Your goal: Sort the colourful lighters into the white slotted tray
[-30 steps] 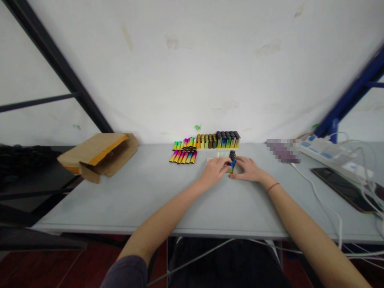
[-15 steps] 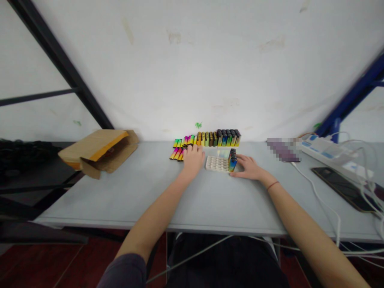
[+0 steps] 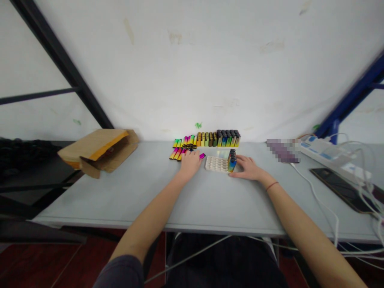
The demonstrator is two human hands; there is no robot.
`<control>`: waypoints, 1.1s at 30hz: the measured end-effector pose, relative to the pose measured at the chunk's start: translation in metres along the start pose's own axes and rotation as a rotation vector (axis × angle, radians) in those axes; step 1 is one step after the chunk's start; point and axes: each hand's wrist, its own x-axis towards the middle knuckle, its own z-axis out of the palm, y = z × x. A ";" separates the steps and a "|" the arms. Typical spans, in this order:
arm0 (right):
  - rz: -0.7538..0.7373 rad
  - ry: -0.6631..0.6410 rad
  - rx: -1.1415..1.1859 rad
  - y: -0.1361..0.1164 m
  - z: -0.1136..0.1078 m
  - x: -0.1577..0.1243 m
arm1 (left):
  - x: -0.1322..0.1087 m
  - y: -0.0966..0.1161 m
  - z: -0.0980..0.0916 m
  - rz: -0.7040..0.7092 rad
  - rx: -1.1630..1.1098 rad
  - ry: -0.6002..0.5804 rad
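Note:
My left hand (image 3: 190, 165) lies over the front of the lying lighters (image 3: 180, 154), and a magenta lighter (image 3: 202, 156) pokes out from under its fingers. Just right of it is a white dimpled tray (image 3: 216, 164). A short stack of blue-gradient lighters (image 3: 232, 161) stands at the tray's right end, with my right hand (image 3: 249, 168) open on the table, fingertips beside it. Behind the tray, a row of upright lighters (image 3: 219, 139) stands in yellow, green and black.
A torn cardboard box (image 3: 99, 154) lies at the table's left end. On the right are a pixelated purple object (image 3: 283, 151), a power strip (image 3: 324, 154), white cables (image 3: 315, 196) and a dark phone (image 3: 342, 190). A white wall rises behind the table.
My left hand moved left from the tray to the lying lighters, and a magenta lighter now shows at its fingers. My right hand has stayed beside the stack.

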 end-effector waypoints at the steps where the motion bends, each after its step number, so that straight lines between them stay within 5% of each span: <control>1: 0.002 -0.003 0.000 0.000 0.000 0.000 | 0.002 0.000 0.001 -0.019 -0.078 0.043; 5: 0.001 0.001 0.002 0.001 0.001 0.000 | 0.013 0.001 0.002 -0.162 -0.628 0.178; 9: -0.001 0.000 -0.001 0.001 0.000 0.000 | 0.017 0.007 -0.001 -0.392 -1.159 0.104; 13: 0.005 0.000 -0.011 0.000 0.000 0.000 | 0.011 0.017 -0.005 -0.454 -1.450 0.014; 19: -0.002 0.016 -0.013 0.001 0.002 0.000 | 0.003 0.026 -0.006 -0.485 -1.546 -0.059; 26: -0.011 0.027 -0.016 0.004 0.004 0.000 | 0.006 0.022 -0.008 -0.572 -1.606 -0.276; 33: -0.010 0.031 -0.013 0.006 0.006 0.000 | 0.005 0.020 -0.010 -0.583 -1.632 -0.270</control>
